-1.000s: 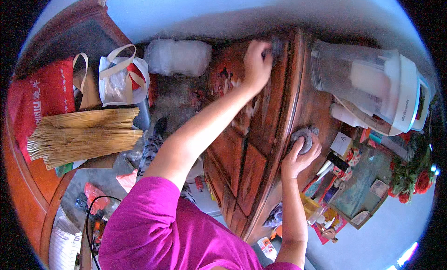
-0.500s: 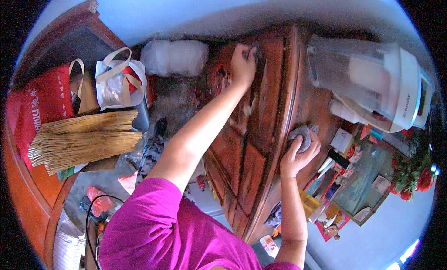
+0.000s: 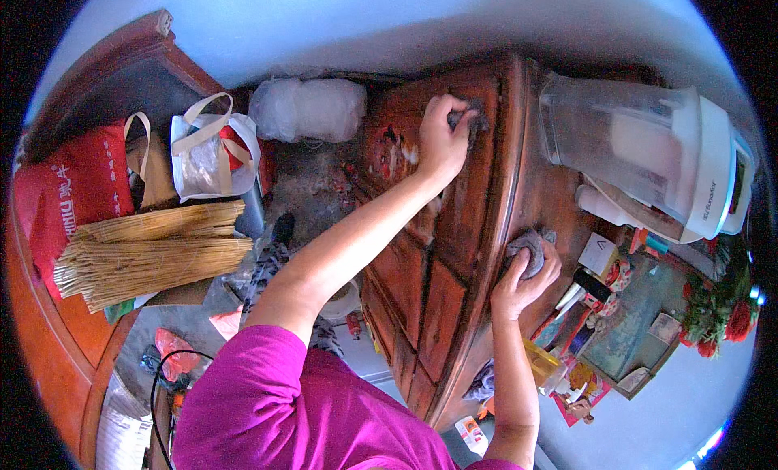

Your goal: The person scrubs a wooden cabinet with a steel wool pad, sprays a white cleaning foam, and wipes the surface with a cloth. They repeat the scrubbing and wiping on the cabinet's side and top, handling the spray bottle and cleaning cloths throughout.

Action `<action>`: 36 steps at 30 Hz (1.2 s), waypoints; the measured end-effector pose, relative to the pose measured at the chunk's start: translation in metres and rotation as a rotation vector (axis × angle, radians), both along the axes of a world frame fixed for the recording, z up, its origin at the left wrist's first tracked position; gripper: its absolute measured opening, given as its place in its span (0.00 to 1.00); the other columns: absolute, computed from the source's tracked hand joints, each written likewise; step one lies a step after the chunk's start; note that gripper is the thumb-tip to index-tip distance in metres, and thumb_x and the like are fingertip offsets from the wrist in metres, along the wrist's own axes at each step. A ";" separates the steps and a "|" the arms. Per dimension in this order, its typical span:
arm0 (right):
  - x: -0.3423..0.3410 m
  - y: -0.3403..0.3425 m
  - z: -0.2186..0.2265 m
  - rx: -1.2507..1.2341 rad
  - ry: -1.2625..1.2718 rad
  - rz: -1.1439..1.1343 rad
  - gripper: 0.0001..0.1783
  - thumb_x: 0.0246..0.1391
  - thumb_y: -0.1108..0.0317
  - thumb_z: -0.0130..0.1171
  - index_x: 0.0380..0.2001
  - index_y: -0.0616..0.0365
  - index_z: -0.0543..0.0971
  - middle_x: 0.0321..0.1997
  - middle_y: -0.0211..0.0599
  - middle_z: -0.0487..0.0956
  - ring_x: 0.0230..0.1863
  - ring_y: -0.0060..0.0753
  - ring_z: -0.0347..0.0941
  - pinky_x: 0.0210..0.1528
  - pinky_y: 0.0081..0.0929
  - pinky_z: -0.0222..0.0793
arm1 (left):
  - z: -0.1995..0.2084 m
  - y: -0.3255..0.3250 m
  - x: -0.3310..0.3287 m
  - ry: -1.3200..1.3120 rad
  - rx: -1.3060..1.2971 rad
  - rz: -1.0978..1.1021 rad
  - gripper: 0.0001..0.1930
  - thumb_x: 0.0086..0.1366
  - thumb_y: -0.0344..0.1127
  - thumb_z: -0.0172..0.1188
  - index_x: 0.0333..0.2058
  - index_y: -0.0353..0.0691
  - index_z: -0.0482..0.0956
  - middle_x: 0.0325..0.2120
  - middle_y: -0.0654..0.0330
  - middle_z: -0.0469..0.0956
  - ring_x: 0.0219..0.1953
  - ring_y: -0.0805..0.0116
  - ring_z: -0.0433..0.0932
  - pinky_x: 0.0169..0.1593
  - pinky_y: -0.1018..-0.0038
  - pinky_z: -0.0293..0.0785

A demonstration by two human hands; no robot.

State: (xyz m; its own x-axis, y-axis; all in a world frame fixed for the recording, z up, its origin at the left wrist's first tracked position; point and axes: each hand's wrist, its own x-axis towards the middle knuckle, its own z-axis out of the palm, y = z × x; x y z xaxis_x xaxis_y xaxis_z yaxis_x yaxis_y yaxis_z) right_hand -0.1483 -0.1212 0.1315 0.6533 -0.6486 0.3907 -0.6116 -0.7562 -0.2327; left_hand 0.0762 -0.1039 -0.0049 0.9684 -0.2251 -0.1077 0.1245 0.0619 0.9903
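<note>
My left hand [image 3: 444,148] reaches out to the carved front of a reddish-brown wooden cabinet [image 3: 466,194]. Its fingers are closed on a dark grey cloth [image 3: 472,116], which is pressed to the panel near the far end. On the cabinet's top, close to the moulded edge, my right hand [image 3: 523,285] grips a bunched grey cloth [image 3: 531,253]. Left of my left hand, the panel bears a coloured, worn-looking patch [image 3: 393,152].
A clear plastic appliance with a white base [image 3: 713,166] lies on the cabinet top. Nearer stand small boxes, a tray [image 3: 624,332] and red flowers [image 3: 739,320]. To the left are a bamboo slat bundle [image 3: 154,255], a red bag [image 3: 77,186], a white bag [image 3: 194,166] and a plastic-wrapped bundle [image 3: 308,107].
My left hand has moved with its dark cloth to the right and slightly nearer along the cabinet panel. My right hand stays at about the same spot on the top. The view has shifted slightly.
</note>
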 end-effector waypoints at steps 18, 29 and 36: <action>0.000 0.000 -0.001 0.014 0.008 -0.020 0.19 0.65 0.59 0.59 0.51 0.62 0.77 0.52 0.50 0.77 0.56 0.56 0.69 0.64 0.52 0.60 | -0.024 -0.013 0.041 -0.045 0.016 0.003 0.07 0.63 0.22 0.67 0.41 0.35 0.84 0.43 0.50 0.86 0.50 0.56 0.84 0.57 0.64 0.75; 0.005 0.004 0.003 0.045 -0.014 -0.037 0.20 0.62 0.60 0.61 0.52 0.62 0.77 0.54 0.52 0.76 0.58 0.57 0.68 0.66 0.53 0.59 | -0.015 -0.012 0.040 -0.184 -0.065 0.060 0.10 0.61 0.22 0.67 0.42 0.34 0.83 0.41 0.50 0.85 0.48 0.54 0.83 0.57 0.64 0.75; 0.002 0.002 0.002 0.032 -0.018 -0.045 0.18 0.64 0.60 0.60 0.51 0.61 0.77 0.53 0.49 0.77 0.57 0.55 0.69 0.65 0.51 0.59 | -0.001 -0.012 0.035 -0.116 0.012 -0.036 0.11 0.61 0.23 0.67 0.42 0.36 0.82 0.43 0.49 0.84 0.50 0.50 0.82 0.59 0.61 0.74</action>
